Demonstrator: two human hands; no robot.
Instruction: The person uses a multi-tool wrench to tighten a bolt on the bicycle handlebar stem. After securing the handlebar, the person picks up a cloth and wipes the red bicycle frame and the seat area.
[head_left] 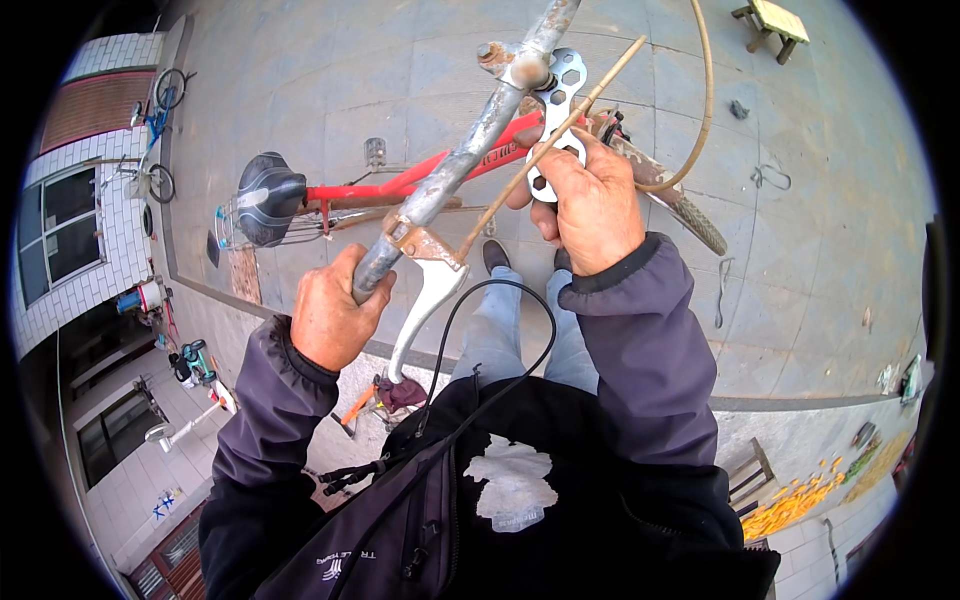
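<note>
My left hand point(342, 310) is closed round the end of a worn silver handlebar point(454, 160), which slants up across the view. Below the grip area hangs a white brake lever point(424, 310) on a rusty clamp point(417, 238). My right hand point(590, 205) grips a flat multi-hole spanner point(568, 75), whose upper end is at the stem bolt beneath a rusty joint point(530, 70). A tan cable housing point(510, 187) runs diagonally across the spanner by my right fingers. Behind them is a red bicycle frame point(400, 178) with a black saddle point(268, 200).
I stand on grey paving point(780, 180). A small wooden stool point(775, 20) is at the top right. Along the building at left stand a blue bicycle point(158, 130) and other items. Orange tools point(360, 403) lie below the lever, and yellow corn point(790, 505) is spread at the lower right.
</note>
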